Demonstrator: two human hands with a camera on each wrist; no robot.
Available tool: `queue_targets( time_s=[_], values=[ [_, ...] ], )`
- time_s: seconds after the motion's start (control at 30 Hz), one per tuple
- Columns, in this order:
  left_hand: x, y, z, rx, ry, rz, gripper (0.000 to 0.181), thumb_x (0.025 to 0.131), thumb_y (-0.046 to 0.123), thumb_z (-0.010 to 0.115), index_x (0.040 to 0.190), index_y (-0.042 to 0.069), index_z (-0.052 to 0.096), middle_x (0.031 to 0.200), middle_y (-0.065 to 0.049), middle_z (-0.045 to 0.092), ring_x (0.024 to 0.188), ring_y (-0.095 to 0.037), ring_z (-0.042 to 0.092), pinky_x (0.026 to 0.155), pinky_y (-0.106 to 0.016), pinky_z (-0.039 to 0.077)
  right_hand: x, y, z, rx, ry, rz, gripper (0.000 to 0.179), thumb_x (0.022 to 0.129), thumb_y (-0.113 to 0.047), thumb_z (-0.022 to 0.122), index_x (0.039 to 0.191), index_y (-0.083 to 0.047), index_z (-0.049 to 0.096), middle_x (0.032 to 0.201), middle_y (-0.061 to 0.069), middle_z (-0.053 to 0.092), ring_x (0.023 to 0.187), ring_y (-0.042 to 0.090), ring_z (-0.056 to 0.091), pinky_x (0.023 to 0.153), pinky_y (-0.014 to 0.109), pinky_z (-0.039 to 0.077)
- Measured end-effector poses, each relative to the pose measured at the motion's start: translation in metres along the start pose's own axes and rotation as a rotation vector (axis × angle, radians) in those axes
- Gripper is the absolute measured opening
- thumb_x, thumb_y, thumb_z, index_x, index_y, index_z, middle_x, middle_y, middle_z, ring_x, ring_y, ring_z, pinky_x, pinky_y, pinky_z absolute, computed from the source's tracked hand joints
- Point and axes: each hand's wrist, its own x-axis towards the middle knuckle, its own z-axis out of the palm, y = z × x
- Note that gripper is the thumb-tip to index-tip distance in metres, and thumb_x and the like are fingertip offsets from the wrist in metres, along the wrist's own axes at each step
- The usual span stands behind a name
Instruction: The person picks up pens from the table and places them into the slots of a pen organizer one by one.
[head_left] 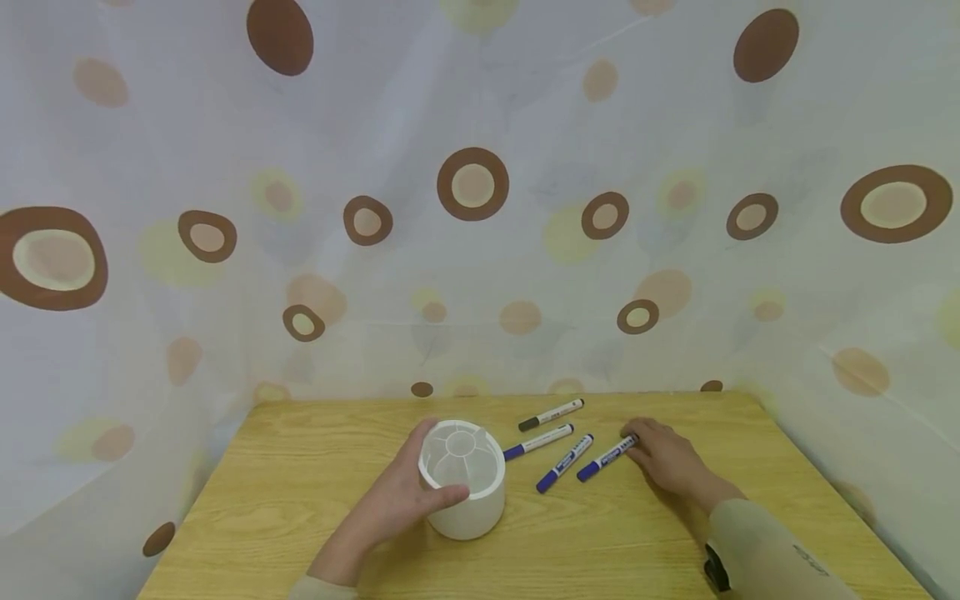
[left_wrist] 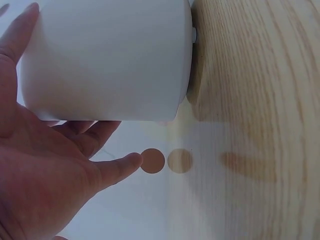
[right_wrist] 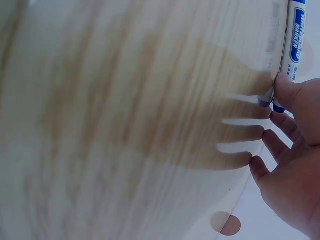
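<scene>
A white round pen holder with clear dividers inside stands on the wooden table. My left hand grips its left side, the thumb across the near rim; the left wrist view shows the holder's smooth wall against the fingers. To the right, my right hand pinches the end of a blue-capped whiteboard marker between thumb and forefinger. That marker's printed barrel is close to the tabletop in the right wrist view, where the other fingertips reach down to the table.
Between the holder and my right hand lie two more blue-capped markers, one nearer and one partly behind the holder. A dark-capped marker lies farther back. A patterned sheet hangs behind the wooden table.
</scene>
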Motion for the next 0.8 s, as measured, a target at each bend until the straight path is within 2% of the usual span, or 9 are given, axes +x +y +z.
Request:
queue_targets(
  time_s=[0.23, 0.37, 0.57, 0.8],
  values=[
    [0.002, -0.001, 0.001, -0.002, 0.011, -0.004, 0.111, 0.089, 0.039, 0.095, 0.171, 0.011, 0.026, 0.157, -0.015, 0.054, 0.141, -0.039, 0.056, 0.12, -0.069, 0.041, -0.006, -0.015, -0.02, 0.09, -0.008, -0.063, 0.018, 0.098, 0.003, 0.076, 0.108, -0.008, 0.066, 0.118, 0.019, 0.068, 0.102, 0.041, 0.067, 0.082, 0.059, 0.058],
    [0.002, -0.001, 0.001, -0.004, 0.01, -0.001, 0.109, 0.089, 0.039, 0.095, 0.171, 0.013, 0.028, 0.156, -0.014, 0.055, 0.141, -0.038, 0.056, 0.119, -0.069, 0.042, -0.009, -0.017, -0.025, 0.086, -0.016, -0.079, 0.02, 0.096, 0.006, 0.078, 0.104, -0.008, 0.066, 0.112, 0.015, 0.066, 0.096, 0.032, 0.065, 0.078, 0.05, 0.057],
    [0.002, -0.001, 0.001, -0.009, 0.006, -0.004, 0.108, 0.089, 0.037, 0.095, 0.17, 0.014, 0.029, 0.156, -0.013, 0.055, 0.141, -0.037, 0.056, 0.119, -0.069, 0.042, -0.017, -0.024, -0.041, 0.113, -0.091, -0.02, 0.014, 0.101, -0.002, 0.078, 0.105, -0.011, 0.069, 0.11, 0.006, 0.064, 0.096, 0.023, 0.061, 0.079, 0.045, 0.055],
    [0.002, 0.0, 0.002, -0.021, 0.009, -0.002, 0.106, 0.089, 0.037, 0.095, 0.169, 0.013, 0.03, 0.154, -0.012, 0.056, 0.139, -0.036, 0.057, 0.119, -0.068, 0.042, -0.024, -0.027, -0.056, 0.232, -0.143, 0.101, 0.007, 0.105, -0.01, 0.075, 0.109, -0.012, 0.069, 0.1, -0.004, 0.064, 0.088, 0.012, 0.053, 0.075, 0.034, 0.049]
  ],
)
